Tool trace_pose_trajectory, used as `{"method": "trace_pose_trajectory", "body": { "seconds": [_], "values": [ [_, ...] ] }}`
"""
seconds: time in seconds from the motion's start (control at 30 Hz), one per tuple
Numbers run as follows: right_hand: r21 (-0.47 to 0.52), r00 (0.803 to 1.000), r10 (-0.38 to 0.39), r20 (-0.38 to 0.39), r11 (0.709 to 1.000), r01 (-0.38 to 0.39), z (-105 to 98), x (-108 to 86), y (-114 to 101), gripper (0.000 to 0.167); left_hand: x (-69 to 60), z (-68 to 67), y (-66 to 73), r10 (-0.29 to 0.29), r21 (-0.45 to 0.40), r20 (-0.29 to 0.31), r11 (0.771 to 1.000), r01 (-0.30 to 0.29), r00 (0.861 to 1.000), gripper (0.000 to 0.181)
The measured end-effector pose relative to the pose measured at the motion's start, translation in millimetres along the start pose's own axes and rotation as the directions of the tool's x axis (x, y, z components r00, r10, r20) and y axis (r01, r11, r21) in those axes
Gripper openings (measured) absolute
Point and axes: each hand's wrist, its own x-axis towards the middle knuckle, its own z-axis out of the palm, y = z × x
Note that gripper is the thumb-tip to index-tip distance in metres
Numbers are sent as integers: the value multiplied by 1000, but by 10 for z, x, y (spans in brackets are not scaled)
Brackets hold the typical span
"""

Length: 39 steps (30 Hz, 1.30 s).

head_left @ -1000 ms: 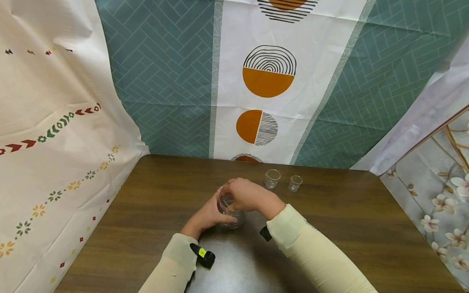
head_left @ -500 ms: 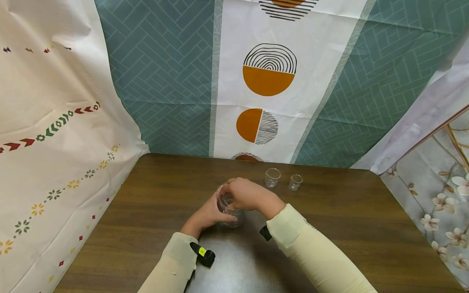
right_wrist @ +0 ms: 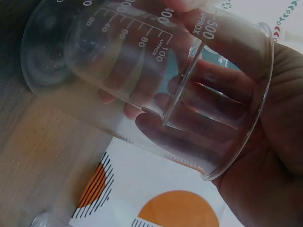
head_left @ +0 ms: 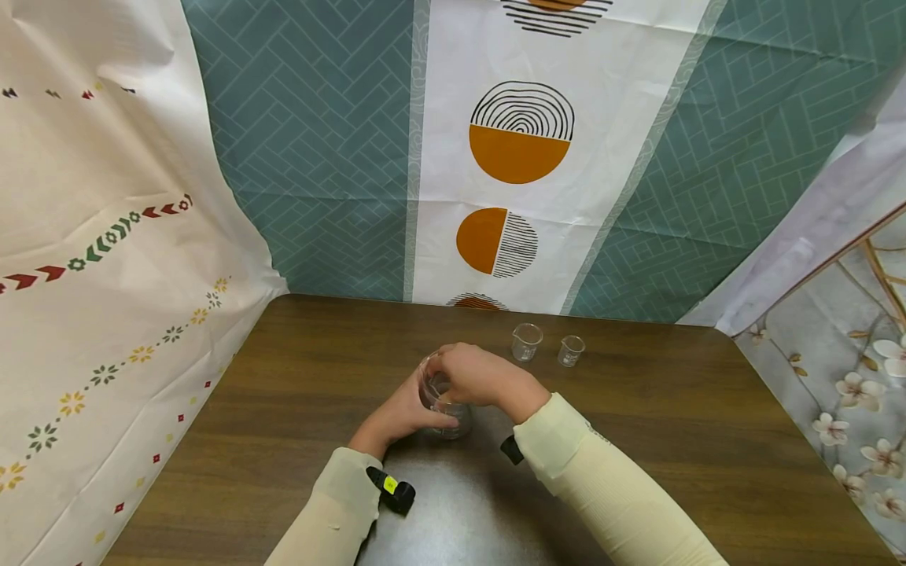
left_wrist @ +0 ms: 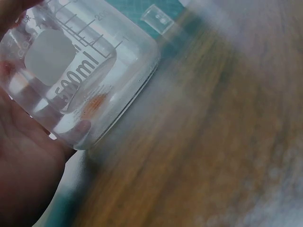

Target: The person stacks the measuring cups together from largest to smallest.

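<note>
A clear 500 ml glass beaker (head_left: pixel 460 429) is near the middle of the table, with a smaller graduated beaker (right_wrist: pixel 118 61) inside it. My left hand (head_left: pixel 405 410) grips the large beaker's side, its thumb across the near wall; the left wrist view shows the palm (left_wrist: pixel 28 165) against the glass (left_wrist: pixel 137 52). From above, my right hand (head_left: pixel 484 376) reaches over the rim. Through the glass in the right wrist view, its fingers (right_wrist: pixel 203 104) are inside the large beaker, curled at the small beaker's rim. The exact fingertip contact is partly hidden.
Two small glass beakers, one (head_left: pixel 526 343) slightly larger than the other (head_left: pixel 570 351), stand towards the back of the brown wooden table (head_left: pixel 637 440), right of the hands. Patterned cloth (head_left: pixel 318 157) hangs behind the table, and more cloth hangs at both sides.
The head view has tilted very slightly, so the background sits a little higher. Both hands and the large beaker hold nearly the same positions.
</note>
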Motion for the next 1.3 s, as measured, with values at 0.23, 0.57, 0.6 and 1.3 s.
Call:
{"method": "trace_pose_trajectory", "body": {
  "seconds": [0.23,0.57,0.6,1.3],
  "values": [
    [4,1000,6,7,1000,-6,7,11,-9,43,-6,6,3,-8,-3,4,1000,8,1000,98],
    [0,1000,-14,0,1000,14,41,30,19,42,-6,3,-6,3,-1,4,1000,-3,1000,98],
    [-3,1000,-15,-1,1000,15,43,31,19,42,-4,2,-10,6,-1,6,1000,-6,1000,98],
    [-1,1000,-7,28,1000,7,29,53,6,41,-5,2,3,1,-5,2,1000,-1,1000,99]
  ]
}}
